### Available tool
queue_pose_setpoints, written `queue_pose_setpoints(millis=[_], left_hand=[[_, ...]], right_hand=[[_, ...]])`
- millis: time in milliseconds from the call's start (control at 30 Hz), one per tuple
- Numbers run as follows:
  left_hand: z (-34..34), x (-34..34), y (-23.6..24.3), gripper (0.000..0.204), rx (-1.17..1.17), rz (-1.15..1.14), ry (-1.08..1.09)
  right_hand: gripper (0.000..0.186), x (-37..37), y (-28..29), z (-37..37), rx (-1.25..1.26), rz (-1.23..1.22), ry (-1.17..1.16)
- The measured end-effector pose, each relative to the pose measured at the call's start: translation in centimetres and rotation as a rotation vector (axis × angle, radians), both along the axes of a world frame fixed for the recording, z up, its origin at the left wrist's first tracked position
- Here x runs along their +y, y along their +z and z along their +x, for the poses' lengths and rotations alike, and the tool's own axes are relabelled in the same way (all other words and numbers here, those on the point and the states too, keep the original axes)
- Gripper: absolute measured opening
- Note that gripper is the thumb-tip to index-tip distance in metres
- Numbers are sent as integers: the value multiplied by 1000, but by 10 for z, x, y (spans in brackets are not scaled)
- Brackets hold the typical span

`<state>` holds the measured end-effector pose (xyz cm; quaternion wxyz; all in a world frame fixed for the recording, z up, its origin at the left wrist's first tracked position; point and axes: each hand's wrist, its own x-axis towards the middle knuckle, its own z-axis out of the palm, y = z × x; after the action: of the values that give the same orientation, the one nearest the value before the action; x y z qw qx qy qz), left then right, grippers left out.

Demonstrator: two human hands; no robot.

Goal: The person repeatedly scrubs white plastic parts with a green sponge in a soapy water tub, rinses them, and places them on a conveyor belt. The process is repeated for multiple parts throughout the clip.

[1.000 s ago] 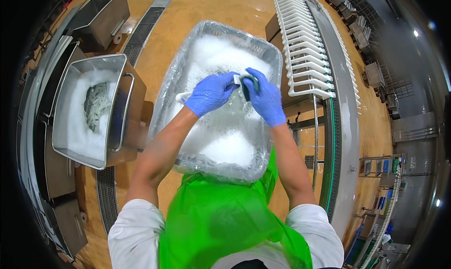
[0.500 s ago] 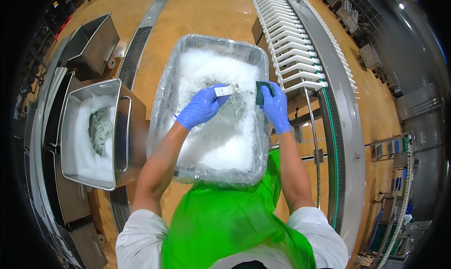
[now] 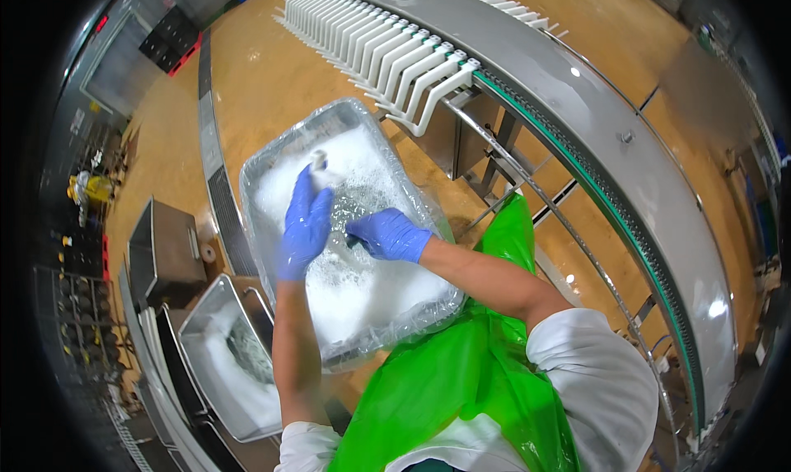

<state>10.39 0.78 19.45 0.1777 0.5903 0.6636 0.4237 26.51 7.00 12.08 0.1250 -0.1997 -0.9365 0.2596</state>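
Note:
Both my hands, in blue gloves, are over a grey tub (image 3: 265, 147) lined with clear plastic and filled with foamy water (image 3: 362, 147). My left hand (image 3: 306, 225) points toward the tub's far side, holding a small white plastic piece (image 3: 319, 161) at its fingertips; the piece is hard to make out against the foam. Close beside it, my right hand (image 3: 391, 235) is closed round a dark green scouring pad (image 3: 353, 241), most of which is hidden under the fingers. The pad is just above the water, apart from the white piece.
A curved conveyor (image 3: 610, 184) carrying a row of white bent arms (image 3: 412, 64) runs along the right, with a metal rail (image 3: 527, 175) beneath. At the lower left stands a steel bin (image 3: 216, 307) with foam and pale pieces. Another steel bin (image 3: 177, 245) sits behind it.
The view has turned, so the conveyor now slants across the upper right. My right hand has moved from the tub's right rim to over the water, bringing the scouring pad near my left hand.

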Motion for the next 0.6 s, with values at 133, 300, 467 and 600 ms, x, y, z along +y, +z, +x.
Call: queue_pose_setpoints(millis=[133, 300, 467, 600], left_hand=[[75, 90, 40, 55, 205, 92, -228], [161, 186, 56, 56, 670, 4, -286], [173, 253, 15, 54, 731, -77, -264], [174, 264, 3, 54, 700, -117, -310]], right_hand=[[15, 21, -36, 10, -48, -64, -52], [18, 21, -42, 3, -19, -123, -39], [24, 12, -33, 2, -20, -145, -16], [22, 20, -38, 3, -60, -172, 7]])
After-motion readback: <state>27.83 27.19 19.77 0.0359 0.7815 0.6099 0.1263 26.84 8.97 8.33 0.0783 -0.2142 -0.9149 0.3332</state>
